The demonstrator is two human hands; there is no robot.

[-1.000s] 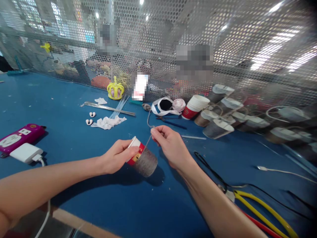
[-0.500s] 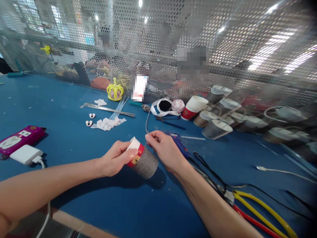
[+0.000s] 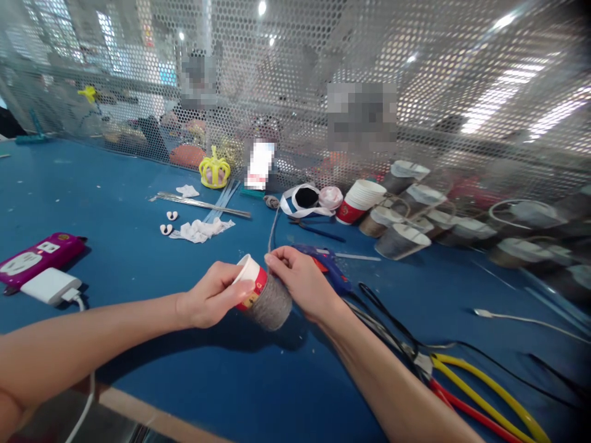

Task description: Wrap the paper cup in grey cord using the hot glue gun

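Note:
My left hand [image 3: 215, 297] grips a paper cup [image 3: 272, 303] near its rim, tilted with the mouth toward the upper left. Grey yarn is wound round the cup's lower part, while a red and white band shows near the rim. At the cup's upper side, my right hand [image 3: 300, 277] pinches a strand of grey yarn [image 3: 272, 232] between thumb and fingers. That strand runs back across the table to a small grey yarn ball [image 3: 271, 202]. Behind my right wrist lies a blue glue gun [image 3: 339, 278], partly hidden by the hand.
Stacked paper cups [image 3: 362, 200] and several yarn-wrapped cups [image 3: 402, 240] stand at the back right. Pliers with yellow and red handles [image 3: 489, 381] lie front right among black cables. A purple power strip [image 3: 41, 258] sits left. A perforated metal screen [image 3: 286, 80] rises behind.
My right hand has moved slightly left and closer to the cup, bringing the yarn nearer the red band. My left hand still holds the cup in nearly the same place.

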